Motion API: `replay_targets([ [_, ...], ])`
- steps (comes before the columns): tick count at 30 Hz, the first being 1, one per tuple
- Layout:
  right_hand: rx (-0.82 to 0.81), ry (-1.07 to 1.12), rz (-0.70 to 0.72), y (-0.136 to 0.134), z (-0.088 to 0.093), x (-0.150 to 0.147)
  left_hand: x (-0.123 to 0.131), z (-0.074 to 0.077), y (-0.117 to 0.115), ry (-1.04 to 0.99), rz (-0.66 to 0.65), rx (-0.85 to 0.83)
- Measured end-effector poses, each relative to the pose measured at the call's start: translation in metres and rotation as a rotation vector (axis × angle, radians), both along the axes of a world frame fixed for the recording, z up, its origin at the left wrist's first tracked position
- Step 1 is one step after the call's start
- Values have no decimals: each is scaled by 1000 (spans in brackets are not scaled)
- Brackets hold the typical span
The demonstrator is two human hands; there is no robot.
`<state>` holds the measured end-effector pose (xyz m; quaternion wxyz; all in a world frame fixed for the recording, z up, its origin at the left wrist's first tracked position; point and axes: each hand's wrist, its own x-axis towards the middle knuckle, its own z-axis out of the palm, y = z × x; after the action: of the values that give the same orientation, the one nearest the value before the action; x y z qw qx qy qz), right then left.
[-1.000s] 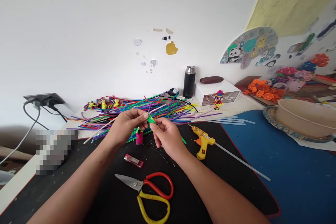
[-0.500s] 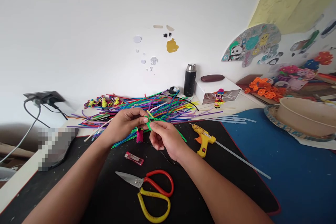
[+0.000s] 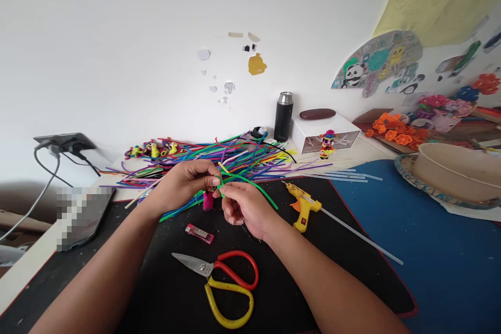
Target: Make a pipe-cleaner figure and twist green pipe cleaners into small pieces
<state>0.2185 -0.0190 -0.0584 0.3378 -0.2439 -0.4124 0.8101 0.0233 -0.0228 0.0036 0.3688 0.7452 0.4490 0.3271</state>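
Between my two hands is a green pipe cleaner (image 3: 261, 189), with one long end running out to the right and down. My left hand (image 3: 192, 182) pinches it between thumb and forefinger. The fingertips of my right hand (image 3: 246, 203) are closed on it just beside, the other fingers curled. A short yellow piece (image 3: 223, 168) pokes up above the fingertips. Partly covered behind my hands, a small magenta figure body (image 3: 207, 201) stands on the black mat. Behind it spreads a heap of coloured pipe cleaners (image 3: 242, 159).
Nearer me lie a pink lighter (image 3: 199, 233) and scissors (image 3: 219, 282) with red and yellow handles. A yellow glue gun (image 3: 303, 207) with a long glue stick lies to the right. Farther back stand a black thermos (image 3: 284, 117), a white box (image 3: 326, 133) and a finished figure (image 3: 327, 145).
My hands stay together on the green pipe cleaner, with only small finger shifts. The view has tilted slightly, and the magenta body is a little more covered.
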Motion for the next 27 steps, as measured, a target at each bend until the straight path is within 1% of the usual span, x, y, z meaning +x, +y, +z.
replay_targets([
  [4, -11, 8, 5, 0, 1, 0, 1, 4, -2, 120, 30, 116],
  [9, -6, 24, -2, 0, -3, -3, 8, 10, -7, 307, 54, 288],
  [14, -6, 45, -63, -1, -9, -9, 18, 7, -18, 557, 103, 528],
  [16, -14, 52, -78, -1, -11, -10, 20, 6, -21, 612, 104, 562],
  [18, -25, 52, -82, -1, -11, -10, 21, 5, -20, 596, 111, 542],
  [20, -36, 51, -84, 0, -10, -9, 20, 5, -17, 521, 150, 478],
  [22, -33, 52, -95, 0, -7, -6, 17, 5, -11, 395, 240, 366],
  [25, -7, 47, -121, 0, -3, -3, 12, 3, -4, 169, 377, 148],
  [27, 17, 40, -146, 0, -2, -3, 9, 3, -2, 62, 410, 43],
])
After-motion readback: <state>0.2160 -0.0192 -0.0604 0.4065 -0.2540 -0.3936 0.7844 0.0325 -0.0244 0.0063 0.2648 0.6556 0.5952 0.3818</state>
